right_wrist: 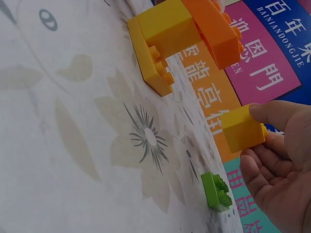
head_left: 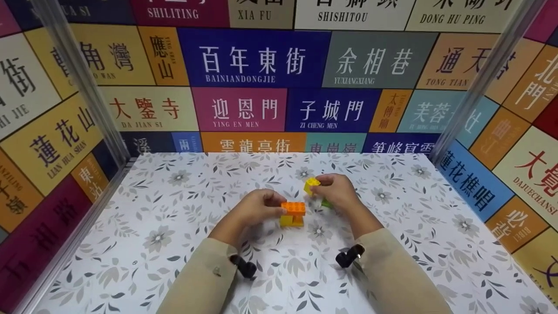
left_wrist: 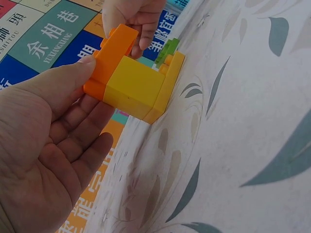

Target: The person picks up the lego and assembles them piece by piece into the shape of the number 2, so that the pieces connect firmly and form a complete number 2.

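My left hand pinches an orange toy brick between thumb and fingers. That brick tops a yellow block, which stands on one end of a flatter yellow brick at the tabletop. The orange brick overhangs the base's bare studs, leaving a gap below. Farther right, my right hand holds a separate yellow brick by thumb and fingers, up off the table and apart from the stack. A small green brick lies on the table beneath the right hand, partly hidden in the head view.
The table has a white cover printed with grey leaves and flowers. Panels with coloured signs enclose its back and sides, with clear corner posts. Black wrist straps sit at the sleeves.
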`<state>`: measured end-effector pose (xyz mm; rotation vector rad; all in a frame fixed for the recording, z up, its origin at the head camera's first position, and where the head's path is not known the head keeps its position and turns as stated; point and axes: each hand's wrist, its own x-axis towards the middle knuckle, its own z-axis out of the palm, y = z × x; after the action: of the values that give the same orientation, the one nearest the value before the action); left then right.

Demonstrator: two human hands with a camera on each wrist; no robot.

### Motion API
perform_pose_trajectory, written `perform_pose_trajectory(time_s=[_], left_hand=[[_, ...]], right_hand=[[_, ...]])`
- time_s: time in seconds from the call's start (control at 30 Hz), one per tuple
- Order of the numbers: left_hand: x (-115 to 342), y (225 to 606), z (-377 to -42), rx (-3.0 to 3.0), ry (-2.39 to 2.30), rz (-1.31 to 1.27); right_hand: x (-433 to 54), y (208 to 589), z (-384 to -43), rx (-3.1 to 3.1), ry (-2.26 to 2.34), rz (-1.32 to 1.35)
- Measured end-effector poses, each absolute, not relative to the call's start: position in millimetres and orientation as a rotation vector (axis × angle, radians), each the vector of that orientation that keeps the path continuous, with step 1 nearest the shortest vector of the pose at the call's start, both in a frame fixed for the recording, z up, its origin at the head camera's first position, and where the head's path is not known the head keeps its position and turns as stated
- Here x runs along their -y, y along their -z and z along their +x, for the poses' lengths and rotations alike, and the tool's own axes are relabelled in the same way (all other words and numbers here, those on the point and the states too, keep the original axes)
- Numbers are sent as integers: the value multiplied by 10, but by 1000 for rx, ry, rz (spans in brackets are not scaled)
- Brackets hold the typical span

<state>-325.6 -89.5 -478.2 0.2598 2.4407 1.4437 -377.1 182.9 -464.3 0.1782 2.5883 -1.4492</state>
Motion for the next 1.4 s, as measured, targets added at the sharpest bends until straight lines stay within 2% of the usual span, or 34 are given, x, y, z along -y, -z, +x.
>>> perform_pose_trajectory(time_s=[0.5, 0.77, 1.4], left_hand=[[920, 4770, -3256, -2406, -1450, 163], [931, 4808, -3266, -2500, -1419, 343], [923, 4786, -3270, -2434, -1451, 282]], right_hand=[[-1865, 4507, -3505, -2642, 1502, -38], [-1880, 4466, -3365, -2611, 1550, -201], [-1772, 4509, -3233, -2569, 1509, -410]])
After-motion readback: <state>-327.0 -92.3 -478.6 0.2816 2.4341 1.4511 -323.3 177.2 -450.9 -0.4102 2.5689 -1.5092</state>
